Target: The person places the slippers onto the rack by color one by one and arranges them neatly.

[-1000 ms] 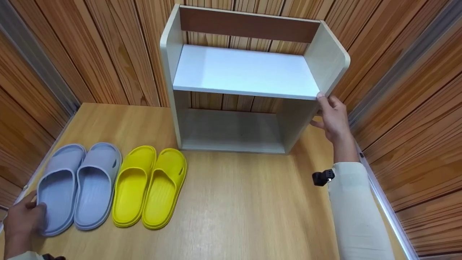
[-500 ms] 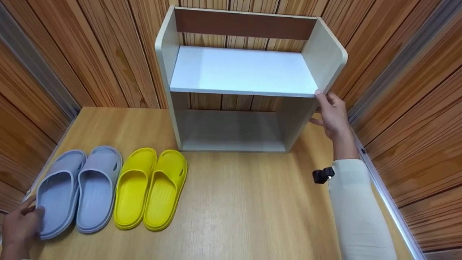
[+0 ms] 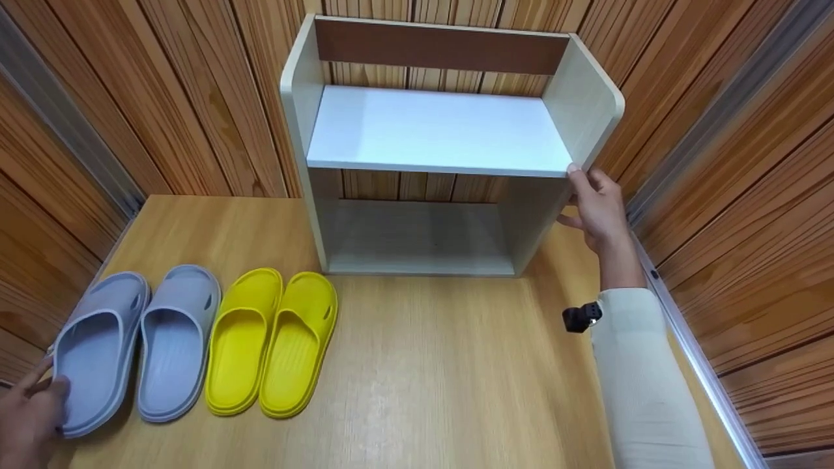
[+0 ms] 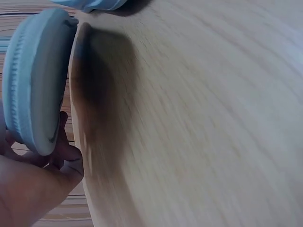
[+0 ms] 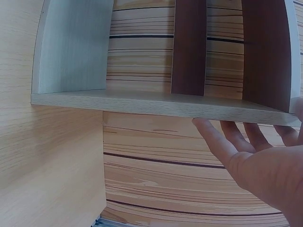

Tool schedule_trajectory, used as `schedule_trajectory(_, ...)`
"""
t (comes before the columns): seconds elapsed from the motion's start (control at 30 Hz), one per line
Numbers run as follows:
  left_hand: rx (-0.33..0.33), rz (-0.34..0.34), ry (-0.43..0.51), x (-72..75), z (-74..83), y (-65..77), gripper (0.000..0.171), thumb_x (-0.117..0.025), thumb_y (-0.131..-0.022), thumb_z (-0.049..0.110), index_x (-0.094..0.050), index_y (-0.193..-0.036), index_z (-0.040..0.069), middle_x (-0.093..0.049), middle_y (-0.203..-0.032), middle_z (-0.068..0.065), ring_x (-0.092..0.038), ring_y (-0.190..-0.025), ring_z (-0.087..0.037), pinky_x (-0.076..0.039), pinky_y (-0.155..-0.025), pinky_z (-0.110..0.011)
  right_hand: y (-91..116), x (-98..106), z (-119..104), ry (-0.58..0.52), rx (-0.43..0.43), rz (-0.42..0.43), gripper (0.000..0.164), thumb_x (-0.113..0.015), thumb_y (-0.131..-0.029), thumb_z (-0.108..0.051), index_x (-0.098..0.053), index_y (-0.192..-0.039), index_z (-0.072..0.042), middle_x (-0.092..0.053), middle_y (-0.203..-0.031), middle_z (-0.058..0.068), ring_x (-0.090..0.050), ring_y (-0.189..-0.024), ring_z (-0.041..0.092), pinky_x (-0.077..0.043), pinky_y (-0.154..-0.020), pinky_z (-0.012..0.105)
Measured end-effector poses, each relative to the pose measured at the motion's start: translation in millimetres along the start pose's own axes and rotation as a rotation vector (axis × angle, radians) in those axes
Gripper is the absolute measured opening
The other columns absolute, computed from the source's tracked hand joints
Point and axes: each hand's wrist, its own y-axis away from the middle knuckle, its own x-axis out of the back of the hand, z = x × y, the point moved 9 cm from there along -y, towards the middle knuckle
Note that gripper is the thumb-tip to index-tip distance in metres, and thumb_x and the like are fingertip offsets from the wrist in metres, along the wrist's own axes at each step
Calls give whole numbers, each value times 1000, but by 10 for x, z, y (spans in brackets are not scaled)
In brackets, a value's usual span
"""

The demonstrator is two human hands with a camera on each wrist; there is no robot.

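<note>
At the far left, my left hand point(image 3: 32, 415) pinches the heel end of the outer grey slipper point(image 3: 90, 368) along its outer edge. In the left wrist view that slipper point(image 4: 43, 80) is tilted up on its side, its sole over a dark shadow on the floor. Its mate, the second grey slipper point(image 3: 171, 365), lies flat beside it. My right hand point(image 3: 599, 212) holds the right side of a small two-tier shelf point(image 3: 589, 98), thumb at the front corner of the white board. The right wrist view shows the fingertips point(image 5: 201, 125) against the outside of the side panel point(image 5: 142, 106).
A pair of yellow slippers point(image 3: 290, 358) lies right of the grey ones, toes toward the wall. The shelf stands on the wooden floor point(image 3: 417, 378) near the plank wall point(image 3: 215, 98). Metal strips point(image 3: 700, 384) run along the floor's sides.
My left hand has drawn the outer grey slipper left and slightly back, opening a gap between it and its mate. The right hand keeps its place on the shelf.
</note>
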Motion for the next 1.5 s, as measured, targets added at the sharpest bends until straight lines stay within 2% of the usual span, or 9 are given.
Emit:
schedule_trajectory(0.1,12,-14,52,16,61,128,59,-36,-109,16,-19,-157,45,-15,-168,-13,-49,-118,-22,-54,-84,-23,8,-1,18,3,-10,1,58,-55,-100,-53,-49,-144,-14,-42,-147,15,-47,-133,37,-42,-105,58)
schedule_trajectory(0.23,8,-3,69,39,179,287,58,-37,-109,13,-22,-158,41,-20,-166,-14,-48,-109,-19,-48,-61,-14,11,-2,26,4,-22,-8,63,-54,-100,-54,-46,-148,-15,-40,-150,16,-45,-136,37,-41,-106,58)
schedule_trajectory(0.4,7,1,87,35,244,355,56,-40,-109,16,-27,-158,41,-26,-162,-11,-47,-113,-20,-50,-68,-18,15,8,36,7,-37,-8,65,-54,-100,-56,-44,-150,-16,-39,-153,15,-44,-138,36,-40,-107,57)
schedule_trajectory(0.57,-14,-29,263,4,282,336,55,-48,-107,16,-38,-153,45,-33,-157,1,-48,-110,-10,-47,-57,-12,24,21,18,20,-10,14,59,-54,-100,-54,-50,-145,-15,-43,-148,15,-48,-133,36,-43,-104,57)
schedule_trajectory(0.83,-44,-87,520,-32,358,429,54,-58,-104,13,-48,-149,41,-47,-127,18,-50,-100,0,-49,-60,-13,19,1,0,19,-12,18,58,-53,-101,-52,-51,-145,-15,-43,-147,15,-48,-133,37,-43,-105,59)
schedule_trajectory(1.03,-69,-146,594,-72,368,257,53,-68,-97,18,-55,-143,42,-48,-135,15,-52,-107,-4,-53,-61,-18,7,15,4,5,-31,23,57,-53,-101,-53,-50,-144,-16,-40,-150,15,-45,-135,37,-41,-106,59)
schedule_trajectory(1.13,-116,-194,642,-114,350,151,56,-74,-92,19,-58,-142,39,-51,-124,13,-55,-104,-5,-55,-61,-21,-1,14,8,1,-34,29,57,-53,-101,-53,-51,-144,-16,-40,-150,15,-45,-135,36,-41,-106,59)
schedule_trajectory(1.27,-180,-248,694,-189,476,316,57,-74,-93,15,-57,-144,33,-52,-121,7,-59,-100,-8,-57,-62,-23,1,9,6,-4,-35,32,57,-54,-101,-53,-51,-144,-16,-41,-149,15,-45,-134,36,-41,-106,59)
schedule_trajectory(1.5,-186,-328,820,-303,698,630,58,-78,-88,9,-62,-141,27,-55,-120,3,-63,-100,-10,-58,-67,-26,5,9,11,15,-20,38,55,-52,-101,-53,-52,-143,-16,-43,-146,13,-48,-132,35,-43,-105,58)
